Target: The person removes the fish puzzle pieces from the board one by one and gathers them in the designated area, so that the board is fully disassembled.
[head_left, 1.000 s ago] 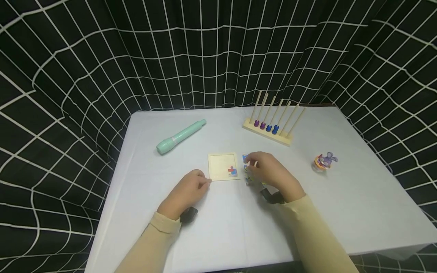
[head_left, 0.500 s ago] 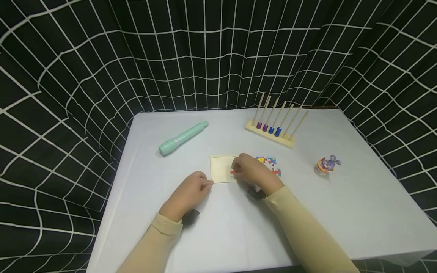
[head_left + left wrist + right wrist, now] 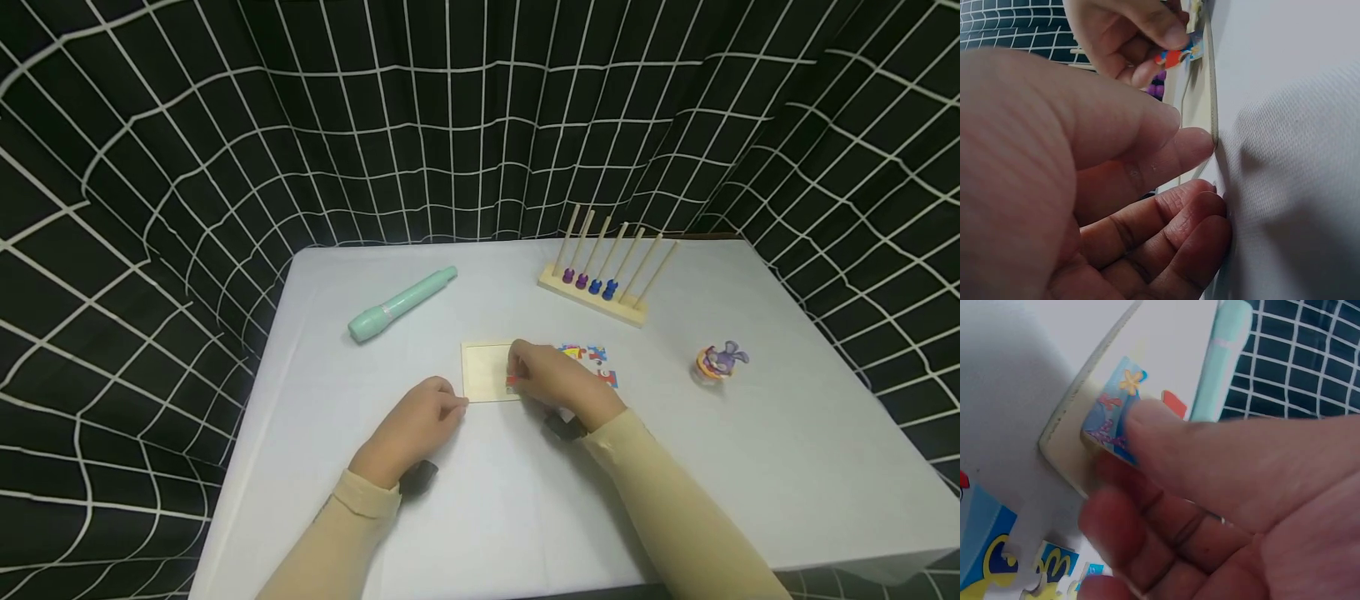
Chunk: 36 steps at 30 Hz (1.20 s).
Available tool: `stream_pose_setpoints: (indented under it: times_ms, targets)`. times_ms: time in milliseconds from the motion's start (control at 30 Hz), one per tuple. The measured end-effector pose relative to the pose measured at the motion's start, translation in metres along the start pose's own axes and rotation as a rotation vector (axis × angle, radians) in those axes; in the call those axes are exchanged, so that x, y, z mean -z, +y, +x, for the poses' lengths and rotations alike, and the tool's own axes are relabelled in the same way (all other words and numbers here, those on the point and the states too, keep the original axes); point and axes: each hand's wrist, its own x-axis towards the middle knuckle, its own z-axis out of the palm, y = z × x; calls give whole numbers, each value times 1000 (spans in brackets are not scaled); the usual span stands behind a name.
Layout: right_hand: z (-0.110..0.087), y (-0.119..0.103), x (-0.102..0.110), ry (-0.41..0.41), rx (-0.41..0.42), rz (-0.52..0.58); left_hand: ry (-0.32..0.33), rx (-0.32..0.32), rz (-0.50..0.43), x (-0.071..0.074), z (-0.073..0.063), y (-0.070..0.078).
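A pale wooden puzzle tray (image 3: 483,371) lies at the middle of the table. My left hand (image 3: 420,423) rests at its near left corner. In the left wrist view the index fingertip (image 3: 1200,144) touches the tray's edge, and the other fingers rest loosely below. My right hand (image 3: 553,373) is over the tray's right part. Its thumb and curled fingers pinch a blue puzzle piece (image 3: 1109,415) with starfish and a red part, at the tray's near right corner; the thumb hides part of it. More loose puzzle pieces (image 3: 597,357) lie right of the tray, partly hidden by this hand.
A mint-green flashlight-shaped object (image 3: 401,304) lies at the back left. Behind the tray to the right stands a wooden peg rack (image 3: 592,302) with purple and blue beads. A small purple rabbit-eared figure (image 3: 722,360) stands to the right.
My right hand has moved left from the loose pieces onto the tray, then barely shifted in the last half second. The left hand stays at the tray's corner.
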Motion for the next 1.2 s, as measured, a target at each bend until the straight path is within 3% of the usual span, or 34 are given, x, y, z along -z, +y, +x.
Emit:
stream_pose_setpoints:
  times_ms: [400,633,933,1200]
  targets:
    - [-12,-4,3,53,34,6,6,-23,19,-1,0,-1]
    - [-24,9,14,114,74,41,6,-5,30,-1,-1,1]
    - [-68,69,52,174,-103,107,5,-14,27,1,-1,0]
    - [-96,111,58,80,-255,60,10,-26,7,1,0,-1]
